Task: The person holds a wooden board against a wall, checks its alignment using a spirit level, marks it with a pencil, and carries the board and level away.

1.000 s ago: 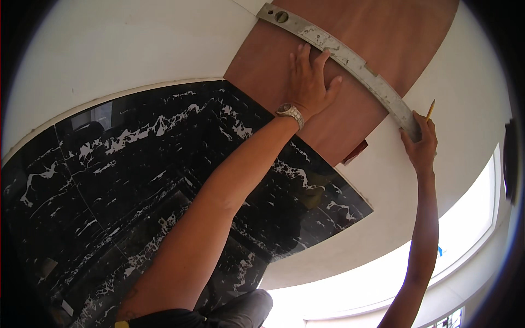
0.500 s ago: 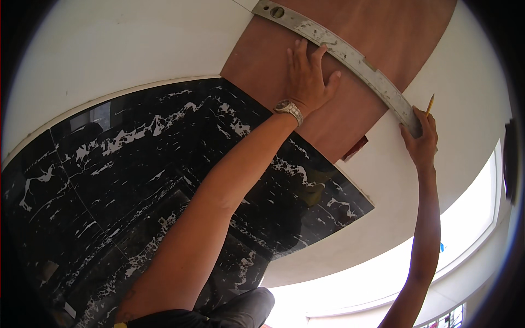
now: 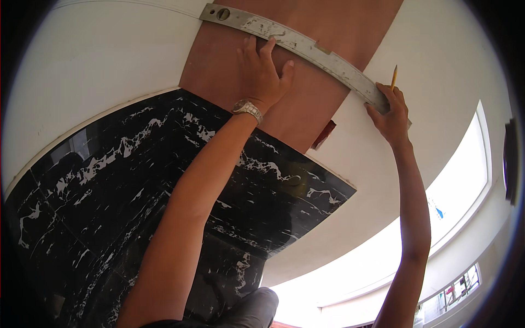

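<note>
White wall [image 3: 126,60] is bordering the work on both sides, and black tiling [image 3: 164,158] with white veining is filling the area below. Reddish-brown panel [image 3: 314,90] is standing above the tiling, its lower edge running along the tile border. Bright opening [image 3: 465,169] is showing at the right.

Silver spirit level [image 3: 298,44] is lying across the panel, sloping down from upper left to right; the wide lens is making it look bowed. Its left end, with a round vial [image 3: 223,14], is reaching the panel's left edge. Its right end is passing beyond the panel's right edge and lying over the white wall. Grey-white smears are marking its face.

Left hand [image 3: 264,79] is resting over the panel, fingers spread and thumb held apart, below the level. Its index fingertip is meeting the level's lower edge, left of mid-length; whether the palm is pressing flat cannot be told. Metal-banded watch [image 3: 249,109] is circling that wrist.

Right hand [image 3: 392,117] is gripping the level near its right end, thumb on the lower side and fingers on the upper. Yellow pencil [image 3: 394,76] is projecting from between those fingers, its point directed upward.

Dark red piece [image 3: 324,135] is sitting just beside the panel's lower right edge.
</note>
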`<move>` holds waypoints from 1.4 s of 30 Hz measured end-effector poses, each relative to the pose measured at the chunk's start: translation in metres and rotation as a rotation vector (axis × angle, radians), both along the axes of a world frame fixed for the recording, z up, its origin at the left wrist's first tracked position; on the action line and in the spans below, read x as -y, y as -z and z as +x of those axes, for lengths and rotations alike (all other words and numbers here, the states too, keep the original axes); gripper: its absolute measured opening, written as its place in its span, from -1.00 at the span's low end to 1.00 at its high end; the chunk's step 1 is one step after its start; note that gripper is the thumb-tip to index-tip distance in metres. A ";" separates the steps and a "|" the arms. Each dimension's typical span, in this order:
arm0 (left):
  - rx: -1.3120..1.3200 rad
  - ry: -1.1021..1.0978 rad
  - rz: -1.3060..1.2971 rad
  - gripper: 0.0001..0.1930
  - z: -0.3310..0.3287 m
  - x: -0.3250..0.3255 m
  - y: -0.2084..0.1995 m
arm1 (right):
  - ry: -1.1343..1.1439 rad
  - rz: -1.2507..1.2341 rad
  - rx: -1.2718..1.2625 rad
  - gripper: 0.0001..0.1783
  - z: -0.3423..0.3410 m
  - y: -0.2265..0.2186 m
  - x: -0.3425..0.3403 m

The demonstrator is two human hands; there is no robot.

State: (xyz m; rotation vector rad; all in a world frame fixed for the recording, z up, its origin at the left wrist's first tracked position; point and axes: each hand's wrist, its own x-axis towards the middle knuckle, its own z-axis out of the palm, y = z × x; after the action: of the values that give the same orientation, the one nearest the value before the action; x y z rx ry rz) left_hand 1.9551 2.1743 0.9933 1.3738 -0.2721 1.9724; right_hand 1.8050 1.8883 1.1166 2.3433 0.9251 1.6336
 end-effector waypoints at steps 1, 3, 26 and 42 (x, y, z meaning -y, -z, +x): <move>-0.011 -0.003 0.007 -0.28 0.000 0.001 0.000 | -0.004 -0.002 0.003 -0.38 -0.001 0.000 0.002; -0.013 0.004 0.007 -0.28 -0.002 0.003 -0.001 | 0.011 0.015 0.003 -0.38 -0.003 0.003 0.003; -0.021 -0.027 -0.011 -0.30 -0.003 0.005 0.001 | 0.033 0.019 0.012 -0.40 -0.003 0.008 -0.001; -0.022 -0.004 0.003 -0.32 -0.003 0.002 0.001 | 0.018 0.014 0.020 -0.38 -0.002 0.009 -0.002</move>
State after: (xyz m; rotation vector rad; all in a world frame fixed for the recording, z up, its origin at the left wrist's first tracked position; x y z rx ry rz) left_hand 1.9523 2.1722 0.9919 1.3987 -0.2628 1.9593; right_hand 1.8032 1.8904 1.1081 2.3334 0.8889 1.6588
